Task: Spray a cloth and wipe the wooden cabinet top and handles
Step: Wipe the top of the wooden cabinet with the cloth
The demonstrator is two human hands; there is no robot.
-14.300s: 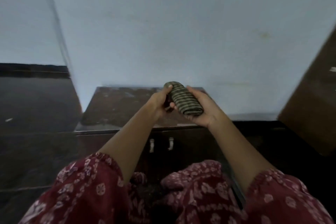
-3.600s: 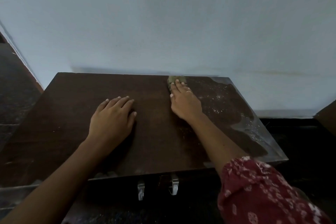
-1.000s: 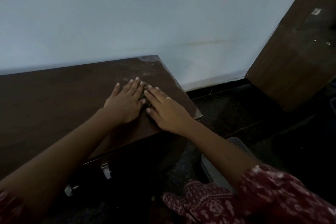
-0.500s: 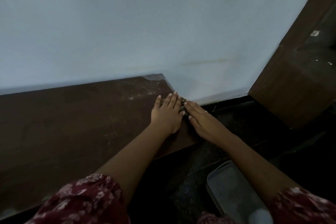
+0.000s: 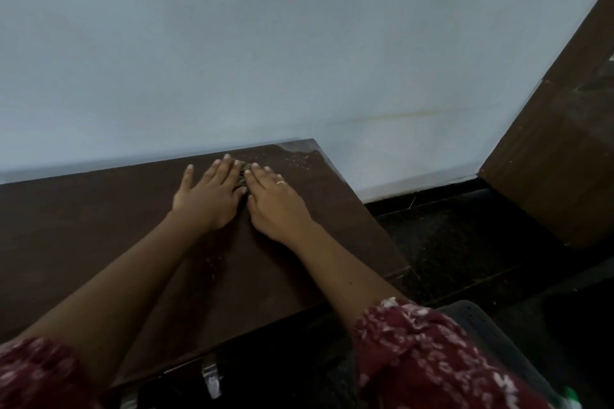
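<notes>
left hand (image 5: 212, 196) and right hand (image 5: 277, 201) flat, fingers spread, pressing cloth (image 5: 243, 174) | cabinet top (image 5: 99, 226) by wall (image 5: 299, 43) | handle (image 5: 211, 378) below front edge | dust specks (image 5: 299, 158) at far corner

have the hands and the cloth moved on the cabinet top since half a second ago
Yes. The left hand, right hand and cloth went from the cabinet top's right edge back leftward, toward the wall.

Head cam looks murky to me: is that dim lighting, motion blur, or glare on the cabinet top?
Head view: mostly dim light; the left hand and right hand look fairly sharp, so little motion blur. Pale glare sits on the cabinet top at its far right corner, beside white specks. The cloth is nearly hidden between the hands. The metal handle below is shadowed, and wide-angle distortion tilts the wall.
</notes>
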